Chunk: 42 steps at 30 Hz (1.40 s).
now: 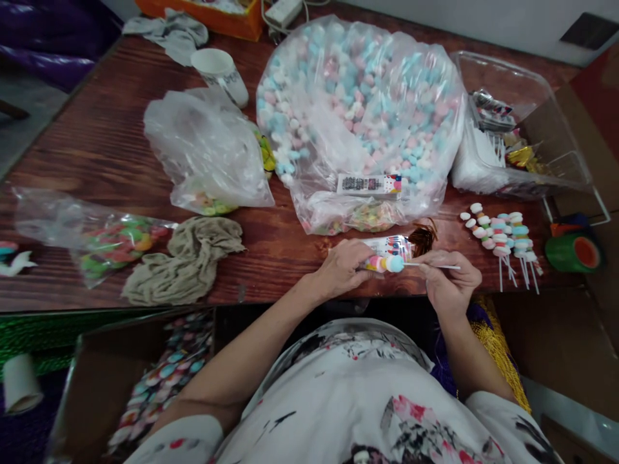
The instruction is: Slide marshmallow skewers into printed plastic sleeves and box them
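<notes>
At the table's near edge my left hand (341, 265) is closed around the candy end of a skewer (394, 263) that carries pink, yellow and blue marshmallow pieces. My right hand (447, 278) pinches the thin white stick of the same skewer. A small printed wrapper (389, 245) lies just behind my hands. A big clear bag of pastel marshmallows (358, 109) sits beyond them. Several finished candy skewers (503, 240) lie in a row to the right.
A wooden table (87, 148) holds a crumpled plastic bag (207, 151), a bag of colourful candy (109, 241), a beige cloth (186, 261), a paper cup (222, 74), a clear tray (527, 129) of sticks and a green tape roll (575, 251). A cardboard box (145, 380) stands below left.
</notes>
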Available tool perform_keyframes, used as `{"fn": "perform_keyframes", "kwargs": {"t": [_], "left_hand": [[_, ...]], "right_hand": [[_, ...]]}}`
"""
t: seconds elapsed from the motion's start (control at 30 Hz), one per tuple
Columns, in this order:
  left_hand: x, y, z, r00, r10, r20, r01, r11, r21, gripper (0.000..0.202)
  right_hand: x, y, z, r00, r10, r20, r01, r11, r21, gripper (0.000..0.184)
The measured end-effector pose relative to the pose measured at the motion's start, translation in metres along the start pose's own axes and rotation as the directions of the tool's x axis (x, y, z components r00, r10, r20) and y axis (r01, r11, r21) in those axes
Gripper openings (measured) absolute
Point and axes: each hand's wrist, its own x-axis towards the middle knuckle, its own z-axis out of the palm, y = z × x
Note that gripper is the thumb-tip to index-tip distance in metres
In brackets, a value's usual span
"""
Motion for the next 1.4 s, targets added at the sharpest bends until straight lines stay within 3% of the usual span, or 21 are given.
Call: {"fn": "perform_keyframes", "kwargs": {"t": [0.2,0.4,0.57,0.7,0.8,0.93,1.1,1.27,1.4], "left_hand": [[0.004,0.019,0.003,0.996,-0.08,0.028,0.085,0.968,-0.236,0.042],[-0.001,0.026,0.011,0.985,-0.159,0.065,0.17,0.954,-0.245,0.042],[-0.003,0.034,0.015,0.971,-0.216,0.101,0.236,0.927,-0.292,0.042],[-0.006,0.042,0.014,0.969,-0.212,0.126,0.23,0.962,-0.151,0.037],[-0.009,0.047,0.014,0.97,-0.214,0.111,0.221,0.974,-0.045,0.028],[-0.009,0.052,0.018,0.954,-0.277,0.112,0.293,0.938,-0.183,0.027],[-0.007,0.056,0.021,0.925,-0.347,0.154,0.379,0.823,-0.423,0.028],[-0.009,0.055,0.027,0.876,-0.447,0.182,0.473,0.716,-0.514,0.025],[-0.009,0.055,0.033,0.88,-0.421,0.219,0.463,0.661,-0.591,0.015]], "right_hand": [[0.004,-0.009,0.004,0.998,-0.019,0.052,0.02,1.0,-0.013,0.014],[0.001,-0.018,0.014,0.988,-0.006,0.157,0.033,0.984,-0.173,0.015],[-0.009,-0.011,0.015,0.971,0.044,0.236,-0.001,0.984,-0.178,0.013],[-0.004,-0.008,0.008,0.987,0.132,0.091,-0.122,0.987,-0.107,0.014],[0.001,-0.011,0.004,0.989,0.142,0.033,-0.137,0.982,-0.129,0.016],[-0.001,-0.016,0.008,0.987,0.115,0.113,-0.086,0.968,-0.235,0.019],[-0.01,-0.012,0.014,0.972,0.153,0.179,-0.102,0.958,-0.267,0.023],[-0.013,-0.002,0.015,0.887,0.222,0.405,-0.104,0.951,-0.292,0.023],[-0.017,0.003,0.019,0.839,0.189,0.51,-0.035,0.954,-0.297,0.021]]}}
